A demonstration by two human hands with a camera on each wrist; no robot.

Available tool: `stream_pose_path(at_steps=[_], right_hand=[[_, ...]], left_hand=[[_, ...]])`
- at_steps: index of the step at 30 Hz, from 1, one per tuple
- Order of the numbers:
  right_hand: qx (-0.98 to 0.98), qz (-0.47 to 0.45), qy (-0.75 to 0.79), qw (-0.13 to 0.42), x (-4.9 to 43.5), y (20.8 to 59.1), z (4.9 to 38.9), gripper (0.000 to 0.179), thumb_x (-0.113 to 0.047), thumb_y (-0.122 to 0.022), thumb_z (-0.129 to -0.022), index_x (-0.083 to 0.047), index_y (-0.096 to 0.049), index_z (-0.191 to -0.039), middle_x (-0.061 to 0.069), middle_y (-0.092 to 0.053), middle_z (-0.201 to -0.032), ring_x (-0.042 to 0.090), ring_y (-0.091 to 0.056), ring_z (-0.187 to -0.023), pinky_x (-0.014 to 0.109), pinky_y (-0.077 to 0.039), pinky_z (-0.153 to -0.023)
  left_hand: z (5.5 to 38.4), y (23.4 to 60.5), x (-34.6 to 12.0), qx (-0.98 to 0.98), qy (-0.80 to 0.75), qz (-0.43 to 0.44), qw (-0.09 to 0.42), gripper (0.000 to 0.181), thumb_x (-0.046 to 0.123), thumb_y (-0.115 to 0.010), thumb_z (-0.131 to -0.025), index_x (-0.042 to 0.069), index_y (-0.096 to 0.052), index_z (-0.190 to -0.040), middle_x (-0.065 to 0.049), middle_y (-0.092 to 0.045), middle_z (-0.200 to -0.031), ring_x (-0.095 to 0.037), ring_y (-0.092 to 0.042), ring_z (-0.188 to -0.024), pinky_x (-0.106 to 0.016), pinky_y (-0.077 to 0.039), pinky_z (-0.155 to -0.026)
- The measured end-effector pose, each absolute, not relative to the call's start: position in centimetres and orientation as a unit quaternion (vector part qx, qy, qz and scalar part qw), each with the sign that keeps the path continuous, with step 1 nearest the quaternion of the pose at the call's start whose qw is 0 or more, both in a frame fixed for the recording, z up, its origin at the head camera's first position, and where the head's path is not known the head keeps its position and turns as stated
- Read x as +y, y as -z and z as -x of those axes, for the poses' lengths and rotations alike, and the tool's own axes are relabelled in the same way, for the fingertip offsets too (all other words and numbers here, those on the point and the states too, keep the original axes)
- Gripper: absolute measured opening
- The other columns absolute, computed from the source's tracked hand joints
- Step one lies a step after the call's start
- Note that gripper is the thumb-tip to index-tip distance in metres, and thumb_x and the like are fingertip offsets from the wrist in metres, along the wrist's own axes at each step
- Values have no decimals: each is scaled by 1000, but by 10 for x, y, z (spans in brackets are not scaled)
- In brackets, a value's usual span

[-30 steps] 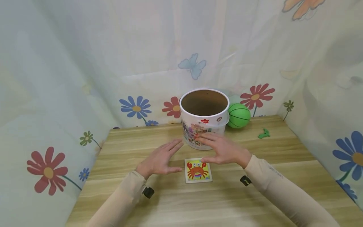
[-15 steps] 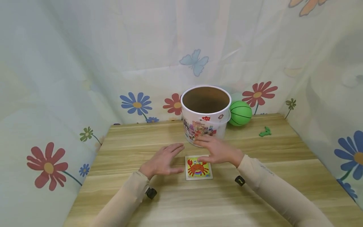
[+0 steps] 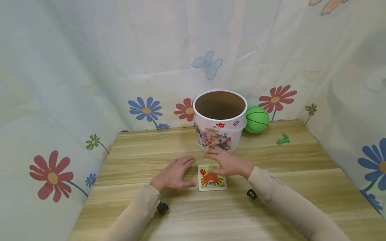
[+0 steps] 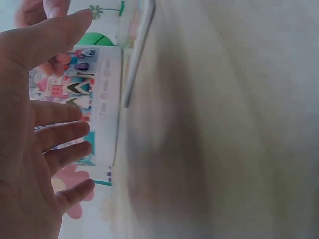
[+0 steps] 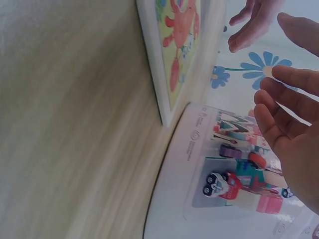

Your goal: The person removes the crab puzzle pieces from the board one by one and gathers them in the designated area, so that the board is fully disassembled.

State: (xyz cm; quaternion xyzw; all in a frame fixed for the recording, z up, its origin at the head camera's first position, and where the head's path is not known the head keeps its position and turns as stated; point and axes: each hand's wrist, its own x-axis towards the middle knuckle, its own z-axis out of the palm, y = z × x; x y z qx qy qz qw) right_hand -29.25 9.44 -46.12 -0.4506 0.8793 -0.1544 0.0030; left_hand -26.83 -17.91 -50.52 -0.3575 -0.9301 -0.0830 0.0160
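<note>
A square puzzle board (image 3: pixel 211 184) with a red crab picture lies flat on the wooden table. My left hand (image 3: pixel 175 174) hovers just left of it, fingers spread and holding nothing. Over the board's upper right part is my right hand (image 3: pixel 228 162), its thumb hiding some of the crab; it too is empty. In the left wrist view the left hand (image 4: pixel 30 129) shows relaxed, separated fingers. The right wrist view has the right hand (image 5: pixel 294 104) with loosely bent fingers, above the table and apart from the board (image 5: pixel 174 59).
Behind the hands stands a white printed bucket (image 3: pixel 220 130), open at the top. A green ball (image 3: pixel 257 119) touches or nearly touches its right side. Farther right lies a small green toy piece (image 3: pixel 283 139). Flowered curtains (image 3: pixel 144 73) border the table (image 3: pixel 144 147).
My right hand has shifted left and slightly lower, now covering more of the board. The left hand has moved slightly rightward. Both stay empty, and the head view has tilted a little.
</note>
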Motion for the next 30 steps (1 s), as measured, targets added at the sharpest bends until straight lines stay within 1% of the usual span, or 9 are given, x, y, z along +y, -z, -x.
stream_pose_path(at_steps=[3,6,8,12,16,21,25,30], right_hand=[[879,448,160,7,92,465,293,57,-39,-70,-87,-6,-58,-132,16,-54,-139,33,-47,-131,50,-35,-113],[880,446,161,12,89,468,294,57,-36,-70,-87,-4,-58,-132,16,-55,-137,33,-48,-129,49,-36,-113],[879,448,161,15,87,470,294,57,-34,-71,-88,-2,-58,-132,17,-55,-136,34,-48,-129,49,-37,-112],[885,441,147,28,83,476,296,56,-33,-70,-88,-3,-57,-133,16,-56,-136,32,-48,-129,48,-36,-113],[887,439,139,39,80,480,296,54,-33,-70,-88,-3,-58,-132,16,-56,-135,32,-49,-128,47,-37,-113],[886,442,135,41,77,484,297,54,-33,-70,-88,-3,-60,-130,15,-58,-131,30,-52,-125,45,-39,-111],[888,440,125,47,73,488,299,53,-36,-69,-88,-4,-61,-129,12,-60,-128,26,-54,-120,40,-44,-107],[892,431,121,57,68,488,298,50,-33,-70,-88,-3,-63,-127,12,-62,-122,25,-57,-114,40,-46,-103]], left_hand=[[267,507,-178,-930,83,357,5,98,71,-60,-79,6,-38,-148,-13,-39,-153,-31,-36,-140,-56,-31,-113],[266,509,-176,-931,83,355,-4,99,71,-60,-78,6,-37,-149,-12,-38,-153,-31,-35,-141,-55,-30,-115],[266,510,-175,-932,78,355,-4,100,72,-60,-78,6,-36,-150,-12,-38,-154,-30,-35,-141,-54,-30,-115],[266,511,-174,-931,70,357,-4,102,74,-60,-77,6,-36,-150,-11,-37,-154,-30,-36,-141,-52,-31,-115],[265,513,-173,-932,75,355,-19,103,73,-60,-77,5,-36,-150,-12,-36,-155,-29,-35,-142,-50,-30,-116],[264,514,-171,-934,74,349,-34,103,75,-58,-78,7,-33,-151,-10,-33,-157,-28,-33,-143,-47,-29,-117],[264,516,-170,-933,72,350,-38,103,75,-58,-78,8,-32,-152,-9,-32,-157,-27,-31,-144,-46,-29,-117],[267,518,-170,-934,64,351,-37,104,75,-58,-78,7,-32,-152,-10,-32,-157,-27,-31,-144,-44,-28,-118]])
